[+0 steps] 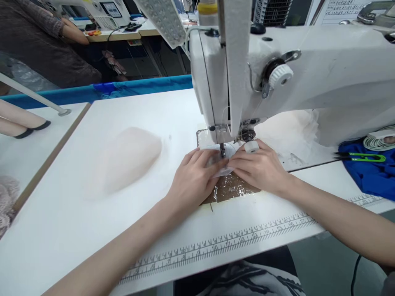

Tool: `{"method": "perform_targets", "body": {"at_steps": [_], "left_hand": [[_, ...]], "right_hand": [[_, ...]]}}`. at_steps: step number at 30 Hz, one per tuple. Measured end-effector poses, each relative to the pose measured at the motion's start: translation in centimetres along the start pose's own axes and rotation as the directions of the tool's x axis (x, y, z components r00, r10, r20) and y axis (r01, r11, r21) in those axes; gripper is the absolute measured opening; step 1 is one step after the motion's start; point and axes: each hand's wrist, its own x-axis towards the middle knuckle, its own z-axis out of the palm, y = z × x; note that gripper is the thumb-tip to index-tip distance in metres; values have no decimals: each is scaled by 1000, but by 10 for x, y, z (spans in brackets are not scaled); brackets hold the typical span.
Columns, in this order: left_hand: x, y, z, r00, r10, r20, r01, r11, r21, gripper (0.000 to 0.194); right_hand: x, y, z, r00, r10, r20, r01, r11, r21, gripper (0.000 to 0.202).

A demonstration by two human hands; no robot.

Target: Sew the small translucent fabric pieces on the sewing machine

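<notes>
A small piece of sheer white fabric (224,171) lies under the presser foot (222,150) of a white sewing machine (212,78). My left hand (196,174) rests on the fabric's left side, fingers bent over it and thumb reaching toward the needle. From the right, my right hand (261,166) pinches the fabric's edge just in front of the foot, with its fingertips close to my left thumb. Part of the fabric is hidden under my fingers. Beneath my hands is a brown plate (237,186) covered with shiny clear film.
Pale sheer cut pieces (132,158) lie left on the white table (160,230); more sheer fabric (288,133) sits beneath the machine arm. Green thread snips (365,157) lie on blue cloth (370,179) at right. Another person (46,41) stands behind, at upper left.
</notes>
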Motion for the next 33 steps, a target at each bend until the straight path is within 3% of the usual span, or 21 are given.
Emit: {"method": "perform_targets", "body": {"at_steps": [4,7,11,15,20,33], "left_hand": [[10,-9,-12,990,-31,138,53,986,-159,34],[14,-15,-18,981,13,196,29,977,-209,33],[8,-10,-17,991,61,121,-50,995,-87,30],[-6,5,-10,993,117,5,-117,988,100,27],[-16,19,-8,988,153,-34,-141,963,229,27],[-12,15,-7,990,138,-27,-132,979,157,32]], "right_hand": [[2,1,1,977,209,37,-213,963,167,15],[3,0,0,965,253,69,-262,944,201,14],[1,-3,-4,981,175,80,-187,965,183,16],[-2,-5,-5,998,44,42,-47,997,62,21],[-1,-8,-7,999,-43,-1,43,999,-6,24],[1,-6,-5,999,-38,-20,37,999,-23,22]]}}
